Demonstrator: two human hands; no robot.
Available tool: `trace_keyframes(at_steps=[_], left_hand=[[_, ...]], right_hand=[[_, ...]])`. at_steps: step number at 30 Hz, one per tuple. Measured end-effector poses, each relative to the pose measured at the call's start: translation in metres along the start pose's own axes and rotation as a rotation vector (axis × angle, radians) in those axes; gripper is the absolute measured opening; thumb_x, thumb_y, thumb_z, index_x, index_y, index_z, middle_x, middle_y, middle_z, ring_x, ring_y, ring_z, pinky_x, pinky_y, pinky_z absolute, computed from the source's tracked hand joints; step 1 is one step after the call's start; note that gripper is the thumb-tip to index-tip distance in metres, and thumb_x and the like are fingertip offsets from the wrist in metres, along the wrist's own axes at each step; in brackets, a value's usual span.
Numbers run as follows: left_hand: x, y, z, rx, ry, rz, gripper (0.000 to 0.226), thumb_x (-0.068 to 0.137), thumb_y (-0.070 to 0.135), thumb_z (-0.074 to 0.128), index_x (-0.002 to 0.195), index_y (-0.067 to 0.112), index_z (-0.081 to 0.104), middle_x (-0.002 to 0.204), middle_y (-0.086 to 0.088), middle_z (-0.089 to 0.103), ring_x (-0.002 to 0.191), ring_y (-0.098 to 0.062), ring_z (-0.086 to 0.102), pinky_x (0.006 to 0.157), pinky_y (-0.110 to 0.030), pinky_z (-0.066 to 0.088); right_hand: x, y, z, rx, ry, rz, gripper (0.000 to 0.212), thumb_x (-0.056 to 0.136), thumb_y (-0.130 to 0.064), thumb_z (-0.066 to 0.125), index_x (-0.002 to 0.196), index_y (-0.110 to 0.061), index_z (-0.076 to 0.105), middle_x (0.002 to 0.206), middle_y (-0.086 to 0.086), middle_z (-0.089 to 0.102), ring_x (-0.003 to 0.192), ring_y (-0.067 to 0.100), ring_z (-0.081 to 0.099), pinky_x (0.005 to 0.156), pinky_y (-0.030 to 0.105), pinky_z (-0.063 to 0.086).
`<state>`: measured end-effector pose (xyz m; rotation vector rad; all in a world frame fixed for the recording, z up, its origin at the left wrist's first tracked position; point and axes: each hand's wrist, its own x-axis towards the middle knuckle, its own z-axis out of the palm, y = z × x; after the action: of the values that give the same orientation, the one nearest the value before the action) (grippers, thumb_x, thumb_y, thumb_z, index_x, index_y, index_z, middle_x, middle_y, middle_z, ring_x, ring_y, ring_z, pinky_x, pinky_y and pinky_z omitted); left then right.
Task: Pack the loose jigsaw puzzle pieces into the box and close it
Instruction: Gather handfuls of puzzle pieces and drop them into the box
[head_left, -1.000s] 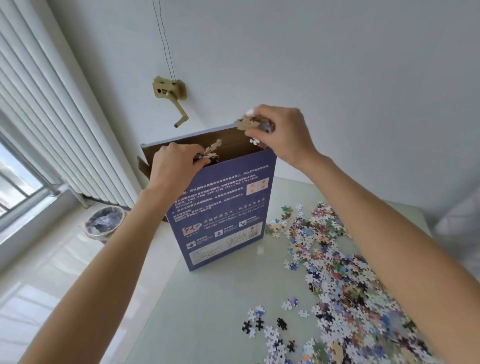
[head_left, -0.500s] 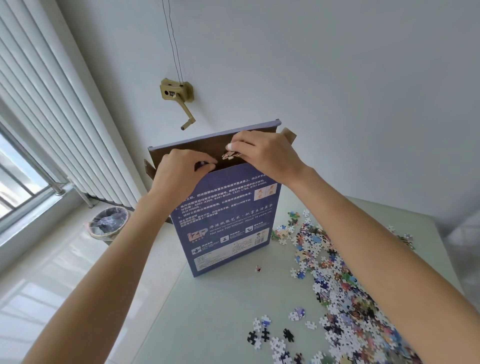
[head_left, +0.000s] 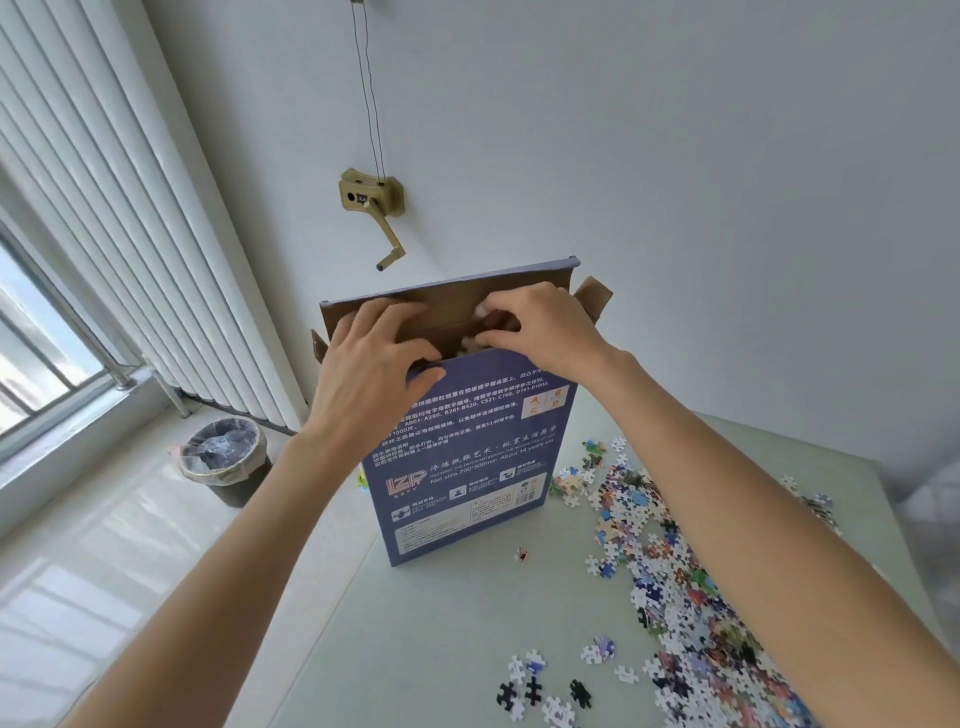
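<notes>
One blue box (head_left: 467, 457) stands upright on its narrow end near the 10 o'clock edge of the pale table (head_left: 415, 639), its top open and its printed face toward the camera. Three brown flaps show: a wide one standing up behind the opening and one small side flap at each end.

Two hands work at the opening. The left hand (head_left: 371, 364) grips the front wall's top edge at its 9 o'clock end, thumb on the printed outside and fingers spread and bent over into the mouth. The right hand (head_left: 540, 332) sits over the 3 o'clock half of the opening, fingers curled down and bunched, with a few pale pieces showing at the fingertips; whether they are pinched or lying loose in the box cannot be told.

Loose puzzle pieces (head_left: 675, 582) lie in one long scatter running from 3 o'clock of the box down to 5 o'clock, too many to count. A small separate cluster of about ten lies at 6 o'clock, three of them black. One tiny red piece (head_left: 521, 554) lies alone just beside the box's base.

Farther out: one lined waste bin (head_left: 223, 462) on the floor at 9 o'clock, one crank winder (head_left: 371, 200) on the wall at 12 o'clock, and blinds (head_left: 119, 218) at 10 o'clock.
</notes>
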<state>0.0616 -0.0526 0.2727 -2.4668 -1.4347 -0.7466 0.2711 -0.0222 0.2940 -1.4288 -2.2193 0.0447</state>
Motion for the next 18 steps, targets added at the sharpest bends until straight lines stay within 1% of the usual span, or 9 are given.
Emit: trace_keyframes(at_steps=[2, 4, 7, 9, 11, 13, 15, 17, 18], left_hand=[[0.000, -0.001, 0.002, 0.014, -0.006, -0.008, 0.012, 0.080, 0.033, 0.070, 0.087, 0.025, 0.074, 0.133, -0.008, 0.053, 0.127, -0.033, 0.040, 0.105, -0.052, 0.028], [0.002, -0.002, 0.004, 0.000, -0.029, -0.011, 0.013, 0.081, 0.036, 0.067, 0.088, 0.026, 0.073, 0.139, -0.008, 0.047, 0.134, -0.033, 0.033, 0.109, -0.055, 0.019], [0.006, -0.002, 0.006, -0.010, -0.159, -0.039, 0.026, 0.086, 0.046, 0.057, 0.097, 0.026, 0.068, 0.148, -0.005, 0.035, 0.141, -0.033, 0.019, 0.112, -0.056, 0.011], [0.008, -0.002, 0.010, 0.052, -0.249, -0.042, 0.037, 0.088, 0.055, 0.046, 0.108, 0.027, 0.061, 0.149, -0.005, 0.033, 0.140, -0.034, 0.019, 0.110, -0.057, 0.015], [0.007, 0.000, 0.013, 0.085, -0.262, -0.031, 0.049, 0.086, 0.063, 0.032, 0.113, 0.028, 0.053, 0.144, -0.005, 0.040, 0.134, -0.030, 0.032, 0.104, -0.054, 0.026], [0.006, 0.002, 0.013, 0.072, -0.229, -0.044, 0.050, 0.087, 0.064, 0.030, 0.116, 0.028, 0.049, 0.136, -0.002, 0.048, 0.124, -0.025, 0.044, 0.099, -0.048, 0.035], [0.006, 0.004, 0.013, 0.055, -0.204, -0.075, 0.046, 0.090, 0.060, 0.033, 0.120, 0.027, 0.048, 0.131, 0.001, 0.053, 0.116, -0.024, 0.052, 0.095, -0.044, 0.040], [0.006, 0.006, 0.012, 0.052, -0.190, -0.089, 0.048, 0.091, 0.059, 0.031, 0.123, 0.027, 0.046, 0.127, 0.001, 0.056, 0.109, -0.025, 0.057, 0.091, -0.042, 0.044], [0.006, 0.007, 0.011, 0.051, -0.189, -0.089, 0.049, 0.091, 0.059, 0.029, 0.125, 0.027, 0.044, 0.125, 0.001, 0.058, 0.105, -0.025, 0.059, 0.089, -0.042, 0.047]], right_hand=[[-0.001, -0.001, 0.001, -0.006, 0.011, 0.019, 0.025, 0.085, -0.036, 0.064, 0.105, -0.021, 0.067, 0.100, -0.001, 0.070, 0.086, 0.016, 0.064, 0.077, 0.031, 0.049], [-0.005, -0.001, 0.003, -0.014, 0.043, 0.019, 0.022, 0.087, -0.035, 0.062, 0.103, -0.021, 0.068, 0.100, -0.002, 0.070, 0.088, 0.015, 0.064, 0.074, 0.030, 0.049], [-0.013, 0.001, 0.008, 0.022, 0.106, 0.031, 0.021, 0.088, -0.034, 0.060, 0.099, -0.019, 0.069, 0.099, -0.002, 0.070, 0.089, 0.014, 0.063, 0.072, 0.030, 0.051], [-0.018, 0.004, 0.012, 0.018, 0.151, 0.040, 0.022, 0.088, -0.034, 0.060, 0.099, -0.017, 0.069, 0.100, -0.002, 0.070, 0.090, 0.014, 0.062, 0.069, 0.025, 0.047], [-0.021, 0.005, 0.016, -0.012, 0.207, 0.030, 0.025, 0.088, -0.035, 0.061, 0.101, -0.015, 0.068, 0.104, -0.001, 0.068, 0.093, 0.015, 0.061, 0.071, 0.022, 0.044], [-0.022, 0.008, 0.018, -0.059, 0.224, 0.026, 0.032, 0.089, -0.037, 0.059, 0.110, -0.014, 0.065, 0.118, 0.001, 0.063, 0.109, 0.017, 0.055, 0.086, 0.030, 0.045], [-0.022, 0.012, 0.020, -0.131, 0.138, 0.064, 0.042, 0.093, -0.042, 0.048, 0.125, -0.017, 0.055, 0.135, 0.002, 0.050, 0.128, 0.019, 0.041, 0.106, 0.040, 0.030], [-0.021, 0.018, 0.020, -0.187, 0.020, 0.122, 0.049, 0.096, -0.049, 0.033, 0.135, -0.020, 0.044, 0.143, 0.000, 0.043, 0.136, 0.018, 0.031, 0.114, 0.047, 0.011], [-0.021, 0.020, 0.020, -0.204, -0.019, 0.141, 0.052, 0.096, -0.051, 0.027, 0.136, -0.021, 0.042, 0.143, -0.001, 0.043, 0.137, 0.016, 0.030, 0.115, 0.051, 0.006]])
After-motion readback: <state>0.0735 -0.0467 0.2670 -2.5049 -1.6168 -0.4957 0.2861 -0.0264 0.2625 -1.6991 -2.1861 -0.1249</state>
